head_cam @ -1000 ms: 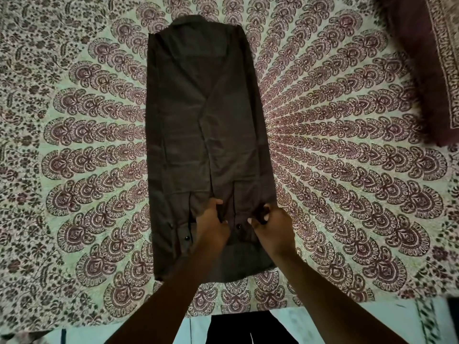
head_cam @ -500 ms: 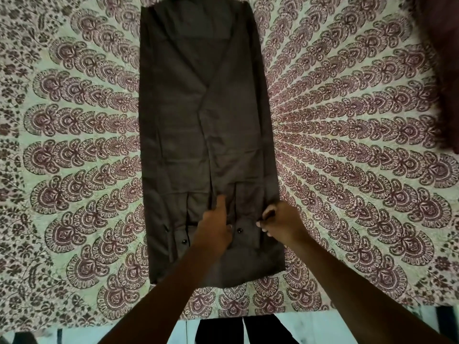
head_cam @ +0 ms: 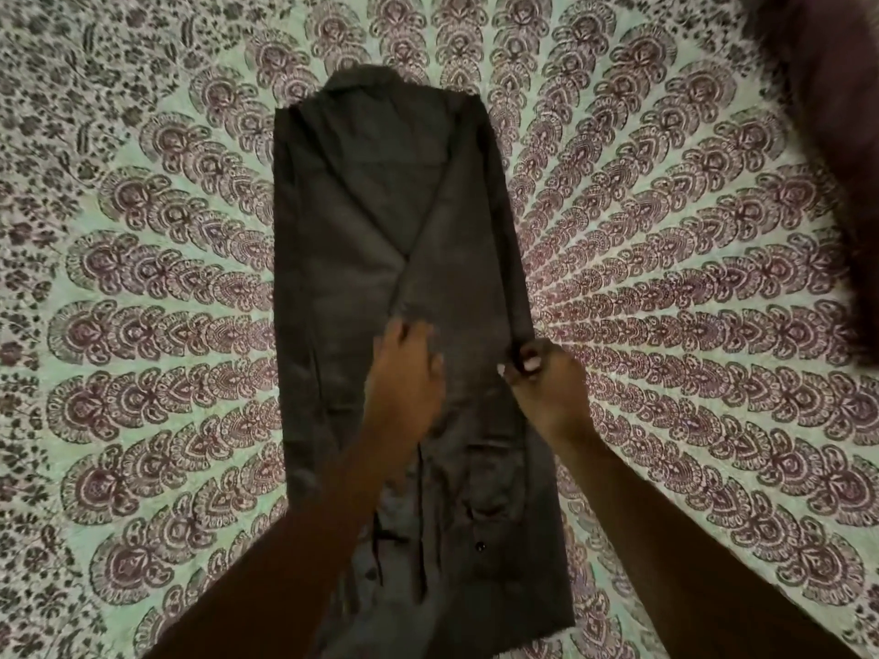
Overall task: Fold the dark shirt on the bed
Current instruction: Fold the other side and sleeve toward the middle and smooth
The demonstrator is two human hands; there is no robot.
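while our left hand [head_cam: 405,368] lies flat with fingers spread on the dark shirt [head_cam: 376,240], our right hand [head_cam: 547,378] pinches its right edge, shirt stretching beyond our fingertips

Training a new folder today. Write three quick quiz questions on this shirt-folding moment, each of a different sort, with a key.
1. True or false: the dark shirt lies as a long narrow strip, both sides folded inward, collar end away from the person.
2. Which hand pinches the shirt's edge? A) left hand B) right hand C) neither
3. Fill in: the left hand rests flat on the shirt's ____.

Key
1. True.
2. B: the right hand pinches the right-side edge, beside the patterned bedsheet.
3. Middle.
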